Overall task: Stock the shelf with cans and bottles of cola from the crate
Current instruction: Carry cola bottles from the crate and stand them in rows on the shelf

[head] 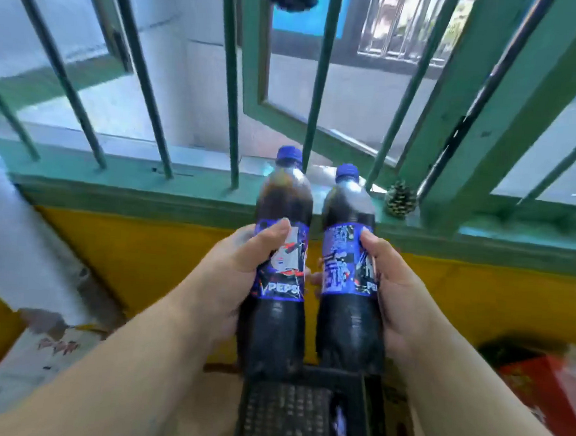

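Observation:
I hold two upright cola bottles side by side in front of me, each with a blue cap and a blue Pepsi label. My left hand (240, 258) grips the left bottle (278, 328) around its label. My right hand (390, 284) grips the right bottle (347, 329) the same way. Both bottles hang above a black plastic crate (288, 416) at the bottom centre, whose contents are mostly hidden. No shelf is in view.
A green window sill (147, 182) with vertical bars runs across behind the bottles, and a pine cone (400, 199) sits on it. Below is a yellow wall (143, 252). A red box (539, 385) lies at the lower right.

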